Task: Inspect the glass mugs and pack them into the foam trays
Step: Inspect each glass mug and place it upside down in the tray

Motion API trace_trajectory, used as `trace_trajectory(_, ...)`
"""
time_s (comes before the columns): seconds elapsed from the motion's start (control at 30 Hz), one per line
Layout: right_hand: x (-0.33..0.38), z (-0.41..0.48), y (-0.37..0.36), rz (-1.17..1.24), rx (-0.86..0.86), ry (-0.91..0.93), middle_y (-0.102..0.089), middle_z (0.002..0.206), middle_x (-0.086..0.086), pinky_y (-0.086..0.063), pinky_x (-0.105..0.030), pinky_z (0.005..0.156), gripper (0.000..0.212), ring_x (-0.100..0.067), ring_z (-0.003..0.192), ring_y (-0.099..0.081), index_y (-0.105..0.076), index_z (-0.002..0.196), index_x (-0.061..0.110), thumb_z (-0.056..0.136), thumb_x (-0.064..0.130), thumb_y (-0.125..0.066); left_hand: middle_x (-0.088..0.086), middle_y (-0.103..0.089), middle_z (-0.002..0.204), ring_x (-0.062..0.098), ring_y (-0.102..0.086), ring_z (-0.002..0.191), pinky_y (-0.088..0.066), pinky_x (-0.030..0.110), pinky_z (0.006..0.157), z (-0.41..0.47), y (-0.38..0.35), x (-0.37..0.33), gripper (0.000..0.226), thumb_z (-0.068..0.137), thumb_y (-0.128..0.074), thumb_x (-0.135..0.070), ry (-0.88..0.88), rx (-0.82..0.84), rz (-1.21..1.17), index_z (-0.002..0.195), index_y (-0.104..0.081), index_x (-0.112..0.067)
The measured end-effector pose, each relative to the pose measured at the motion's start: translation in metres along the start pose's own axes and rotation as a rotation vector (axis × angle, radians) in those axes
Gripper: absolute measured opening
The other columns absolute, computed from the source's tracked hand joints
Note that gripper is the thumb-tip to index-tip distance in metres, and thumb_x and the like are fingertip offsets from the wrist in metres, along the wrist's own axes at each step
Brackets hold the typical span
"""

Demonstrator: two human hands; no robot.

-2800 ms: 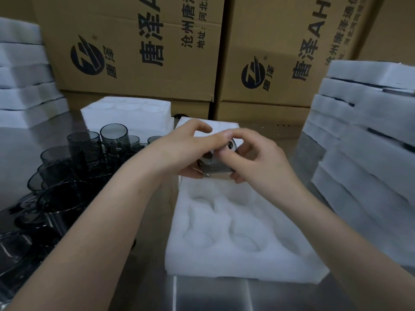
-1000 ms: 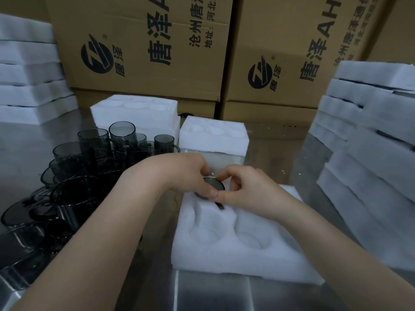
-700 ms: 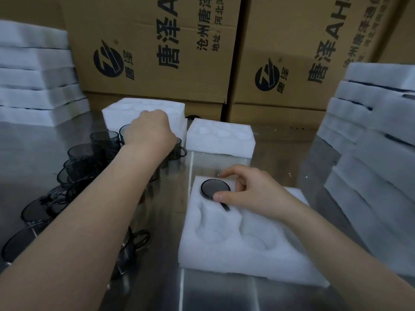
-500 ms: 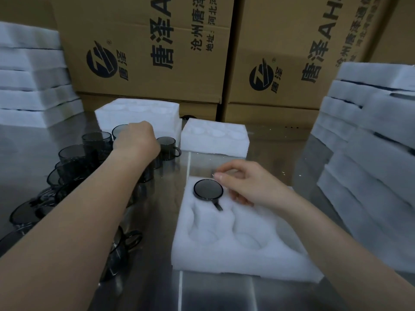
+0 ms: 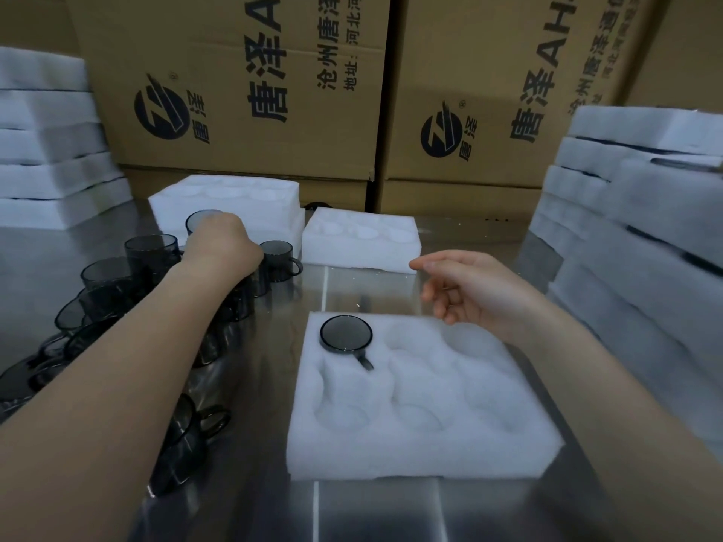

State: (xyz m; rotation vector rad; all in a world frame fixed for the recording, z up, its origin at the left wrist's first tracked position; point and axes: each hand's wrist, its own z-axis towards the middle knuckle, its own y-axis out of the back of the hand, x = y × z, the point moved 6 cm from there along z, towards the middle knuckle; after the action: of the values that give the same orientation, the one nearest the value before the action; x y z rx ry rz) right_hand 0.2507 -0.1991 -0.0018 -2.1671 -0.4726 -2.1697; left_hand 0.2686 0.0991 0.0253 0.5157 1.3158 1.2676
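A white foam tray (image 5: 430, 444) with round pockets lies on the steel table in front of me. One smoky glass mug (image 5: 346, 333) sits in its far-left pocket, handle pointing toward me. Several more dark glass mugs (image 5: 150, 248) crowd the table on the left. My left hand (image 5: 221, 246) reaches into that group, its fingers curled down round a mug at the back whose rim shows beside the knuckles. My right hand (image 5: 473, 291) hovers above the tray's far edge, fingers loosely curled and holding nothing.
Two thick foam blocks (image 5: 362, 240) (image 5: 234, 201) stand behind the tray. Stacks of foam sheets rise at the left (image 5: 51, 170) and the right (image 5: 645, 228). Printed cardboard cartons (image 5: 274, 91) wall off the back. A mug with a handle (image 5: 276, 260) stands near my left wrist.
Both hands set a mug into the tray's far-left pocket. My left hand then went to the mug group; my right hand let go and lifted away to the right.
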Motion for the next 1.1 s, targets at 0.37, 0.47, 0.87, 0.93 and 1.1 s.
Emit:
trace_trajectory(0.37, -0.002, 0.005, -0.016, 0.279, 0.03, 0.127, -0.065, 0.113, -0.011, -0.056, -0.034, 0.064, 0.042, -0.025, 0.086, -0.068, -0.059, 0.125, 0.027, 0.086, 0.041, -0.064, -0.005, -0.066, 0.094, 0.019, -0.058, 0.083, -0.049, 0.04, 0.075, -0.091, 0.008, -0.109, 0.018, 0.083, -0.062, -0.002, -0.738, -0.221, -0.344, 0.088, -0.071, -0.017)
trace_trajectory(0.47, 0.0, 0.003, -0.025, 0.344, 0.14, 0.181, -0.068, 0.103, -0.011, -0.056, -0.035, 0.069, 0.037, -0.029, 0.093, -0.066, -0.064, 0.12, 0.024, 0.087, 0.04, -0.059, -0.003, -0.067, 0.088, 0.019, -0.055, 0.08, -0.049, 0.043, 0.068, -0.107, -0.01, -0.121, 0.015, 0.083, -0.063, 0.0, -0.88, -0.165, -0.329, 0.085, -0.07, -0.014)
trace_trajectory(0.87, -0.005, 0.007, -0.024, 0.581, 0.046, 0.118, -0.071, 0.098, -0.019, -0.057, -0.04, 0.062, 0.026, -0.032, 0.082, -0.07, -0.055, 0.116, 0.004, 0.101, 0.022, -0.042, -0.009, -0.061, 0.125, 0.007, -0.055, 0.117, -0.043, 0.031, 0.104, -0.089, -0.056, -0.109, 0.069, 0.067, -0.083, -0.026, -0.511, 0.169, -0.951, 0.129, -0.054, -0.022)
trace_trajectory(0.93, -0.006, 0.008, -0.022, 0.567, 0.034, 0.122, -0.067, 0.103, -0.022, -0.057, -0.044, 0.064, 0.022, -0.036, 0.088, -0.068, -0.053, 0.113, 0.007, 0.102, 0.024, -0.043, -0.007, -0.066, 0.12, 0.009, -0.059, 0.117, -0.043, 0.036, 0.105, -0.09, -0.057, -0.11, 0.065, 0.066, -0.083, -0.019, -0.556, 0.201, -0.98, 0.127, -0.059, -0.02)
trace_trajectory(1.1, -0.007, 0.007, -0.018, 0.497, -0.005, 0.152, -0.07, 0.096, -0.017, -0.056, -0.041, 0.058, 0.028, -0.032, 0.085, -0.07, -0.053, 0.099, 0.01, 0.091, 0.037, -0.059, -0.027, -0.056, 0.121, -0.013, -0.049, 0.116, -0.032, 0.003, 0.097, -0.097, -0.052, -0.113, 0.072, 0.07, -0.083, -0.009, -0.7, 0.116, -0.832, 0.131, -0.054, -0.034)
